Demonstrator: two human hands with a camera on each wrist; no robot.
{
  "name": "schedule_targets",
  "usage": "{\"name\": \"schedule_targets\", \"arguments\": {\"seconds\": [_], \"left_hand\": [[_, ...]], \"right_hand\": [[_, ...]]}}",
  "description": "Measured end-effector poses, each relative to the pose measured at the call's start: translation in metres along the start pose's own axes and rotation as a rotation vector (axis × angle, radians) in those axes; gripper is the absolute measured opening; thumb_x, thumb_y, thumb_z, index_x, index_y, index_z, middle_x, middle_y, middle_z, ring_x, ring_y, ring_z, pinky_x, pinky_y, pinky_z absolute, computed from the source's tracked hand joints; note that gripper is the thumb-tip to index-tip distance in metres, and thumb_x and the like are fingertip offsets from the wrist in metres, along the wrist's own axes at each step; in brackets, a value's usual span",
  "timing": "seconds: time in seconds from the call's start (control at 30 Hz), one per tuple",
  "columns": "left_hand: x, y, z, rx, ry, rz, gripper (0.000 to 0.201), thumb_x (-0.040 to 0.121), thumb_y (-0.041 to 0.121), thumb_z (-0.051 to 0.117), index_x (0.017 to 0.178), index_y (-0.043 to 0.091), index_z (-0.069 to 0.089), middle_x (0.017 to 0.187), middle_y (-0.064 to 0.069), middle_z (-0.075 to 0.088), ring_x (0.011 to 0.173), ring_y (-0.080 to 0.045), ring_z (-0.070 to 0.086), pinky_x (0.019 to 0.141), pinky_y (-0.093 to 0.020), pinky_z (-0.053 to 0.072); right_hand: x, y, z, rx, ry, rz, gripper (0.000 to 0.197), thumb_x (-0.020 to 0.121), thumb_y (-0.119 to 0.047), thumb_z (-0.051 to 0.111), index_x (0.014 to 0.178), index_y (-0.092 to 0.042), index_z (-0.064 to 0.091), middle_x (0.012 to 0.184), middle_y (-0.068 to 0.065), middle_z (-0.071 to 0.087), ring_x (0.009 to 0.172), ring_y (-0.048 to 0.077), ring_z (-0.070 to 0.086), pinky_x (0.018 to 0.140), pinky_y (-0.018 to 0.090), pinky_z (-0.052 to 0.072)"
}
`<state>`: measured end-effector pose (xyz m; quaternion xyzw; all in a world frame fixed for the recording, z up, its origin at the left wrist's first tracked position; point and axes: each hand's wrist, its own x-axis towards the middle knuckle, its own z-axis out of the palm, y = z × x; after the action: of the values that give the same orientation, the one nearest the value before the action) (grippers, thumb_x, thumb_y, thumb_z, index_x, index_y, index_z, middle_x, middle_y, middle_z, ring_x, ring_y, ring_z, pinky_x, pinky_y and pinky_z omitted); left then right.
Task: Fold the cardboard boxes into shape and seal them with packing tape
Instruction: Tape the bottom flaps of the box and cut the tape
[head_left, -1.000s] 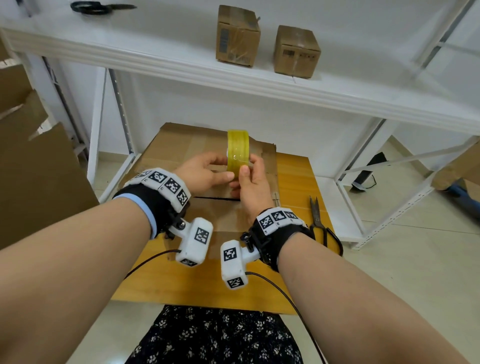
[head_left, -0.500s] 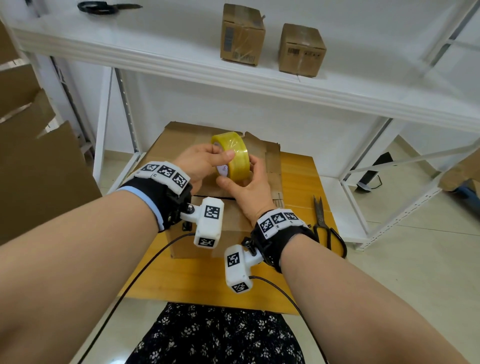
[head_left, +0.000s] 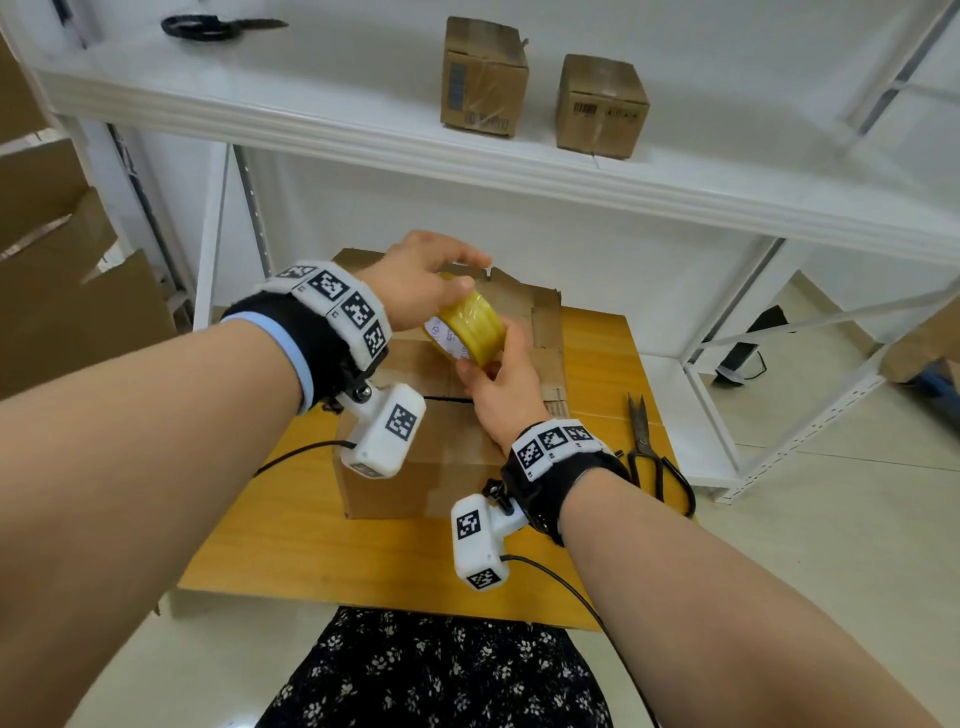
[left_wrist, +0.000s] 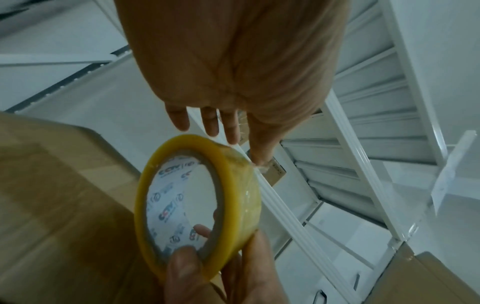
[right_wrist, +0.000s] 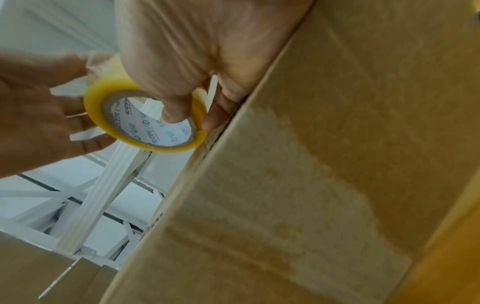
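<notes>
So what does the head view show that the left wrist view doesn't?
Only the head view shows the scissors on the wooden table, the second scissors and two small sealed boxes on the white shelf, and both wrist cameras. Only the left wrist view shows the printed inside of the roll's core and the right thumb reaching into it. Both show the yellow tape roll held over the cardboard box by the left hand and right hand.
</notes>
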<state>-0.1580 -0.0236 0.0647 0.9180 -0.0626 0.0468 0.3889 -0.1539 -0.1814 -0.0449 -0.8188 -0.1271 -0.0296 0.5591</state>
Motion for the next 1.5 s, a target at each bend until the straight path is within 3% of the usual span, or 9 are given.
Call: {"name": "schedule_targets", "arguments": {"seconds": [0.27,0.5,0.7,0.8,0.9,0.97,1.13,1.23,1.5], "left_hand": [[0.001,0.003,-0.009,-0.052,0.007,-0.039,0.011,0.092,0.018,0.065,0.089,0.029,0.068,0.092,0.007,0.067,0.088,-0.012,0.061,0.085,-0.029,0.051],[0.000,-0.004,-0.004,-0.170,0.136,-0.085,0.015,0.088,0.013,0.070,0.080,0.026,0.068,0.083,0.002,0.067,0.079,-0.013,0.061,0.077,-0.031,0.052],[-0.007,-0.015,-0.001,-0.664,0.175,-0.286,0.009,0.094,0.013,0.064,0.087,0.019,0.066,0.095,-0.005,0.068,0.091,-0.022,0.066,0.077,-0.042,0.059],[-0.011,-0.014,0.002,-0.781,0.158,-0.330,0.008,0.097,0.012,0.059,0.092,0.014,0.065,0.089,-0.005,0.069,0.088,-0.023,0.068,0.078,-0.046,0.059],[-0.012,-0.013,0.008,-0.782,0.143,-0.347,0.010,0.099,0.013,0.056,0.092,0.014,0.064,0.087,-0.005,0.068,0.088,-0.023,0.066,0.081,-0.050,0.058],[-0.013,-0.013,0.013,-0.773,0.145,-0.353,0.011,0.099,0.014,0.056,0.092,0.015,0.064,0.090,-0.006,0.068,0.092,-0.025,0.066,0.084,-0.051,0.057],[-0.010,-0.012,0.018,-0.658,0.208,-0.322,0.008,0.098,0.019,0.058,0.093,0.018,0.064,0.110,-0.012,0.068,0.107,-0.027,0.064,0.086,-0.043,0.057],[-0.007,-0.006,0.010,-0.644,0.252,-0.295,0.010,0.100,0.015,0.054,0.091,0.016,0.059,0.096,-0.007,0.067,0.094,-0.021,0.064,0.080,-0.035,0.056],[-0.022,-0.020,0.008,-0.656,0.240,-0.399,0.021,0.102,0.006,0.044,0.085,0.014,0.053,0.078,-0.004,0.062,0.079,-0.020,0.066,0.078,-0.039,0.056]], "right_hand": [[0.001,0.001,0.001,0.005,-0.017,-0.032,0.055,0.092,-0.022,0.065,0.134,-0.039,0.036,0.118,-0.001,0.059,0.098,0.013,0.060,0.084,0.036,0.055],[0.001,0.000,0.003,0.132,0.035,0.038,0.082,0.071,-0.034,0.084,0.134,-0.047,0.033,0.131,-0.009,0.052,0.114,0.016,0.059,0.095,0.044,0.054],[0.003,0.003,-0.001,0.243,0.069,0.113,0.077,0.069,-0.035,0.088,0.127,-0.040,0.037,0.112,-0.008,0.064,0.101,0.013,0.066,0.088,0.041,0.058],[0.004,0.002,-0.001,0.355,0.060,0.194,0.071,0.073,-0.040,0.085,0.130,-0.030,0.043,0.109,0.002,0.068,0.089,0.020,0.073,0.072,0.038,0.062],[0.004,-0.002,-0.005,0.382,0.042,0.266,0.053,0.080,-0.041,0.080,0.119,-0.011,0.061,0.091,0.011,0.075,0.071,0.021,0.073,0.062,0.030,0.058],[0.004,-0.001,-0.007,0.388,0.038,0.312,0.038,0.084,-0.043,0.075,0.105,-0.012,0.067,0.079,0.011,0.076,0.066,0.022,0.071,0.063,0.032,0.058],[0.008,-0.002,-0.013,0.530,0.098,0.465,0.029,0.094,-0.038,0.066,0.099,-0.010,0.061,0.070,0.013,0.074,0.059,0.023,0.068,0.059,0.029,0.056],[0.009,-0.002,-0.012,0.607,0.145,0.466,0.034,0.093,-0.037,0.068,0.105,-0.007,0.059,0.065,0.011,0.072,0.058,0.023,0.068,0.053,0.027,0.056],[0.008,-0.008,-0.010,0.725,0.156,0.431,0.031,0.098,-0.029,0.061,0.126,-0.019,0.053,0.111,0.019,0.065,0.081,0.032,0.072,0.065,0.037,0.061]]}}
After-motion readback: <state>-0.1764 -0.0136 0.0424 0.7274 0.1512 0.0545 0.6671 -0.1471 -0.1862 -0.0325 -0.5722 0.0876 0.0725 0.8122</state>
